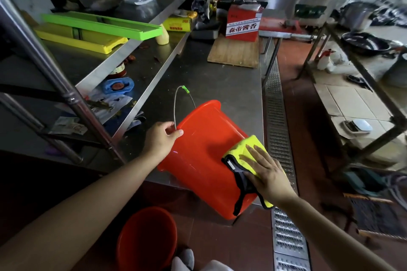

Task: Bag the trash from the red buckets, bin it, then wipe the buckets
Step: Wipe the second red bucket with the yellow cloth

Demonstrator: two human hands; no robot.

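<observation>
Steel worktable (220, 81), red bucket (204, 152) tipped at its near edge, wooden board (233, 54) farther back, second red bucket (146, 237) on the tiled floor (308, 116).

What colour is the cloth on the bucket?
Bright yellow with black edging, seen in the head view.

Glossy red plastic bucket (204, 152), fuzzy yellow cloth (244, 149), brushed steel counter (220, 86).

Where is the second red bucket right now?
In the head view, the second red bucket stands on the floor at bottom centre-left, below the counter edge, under the left forearm.
</observation>
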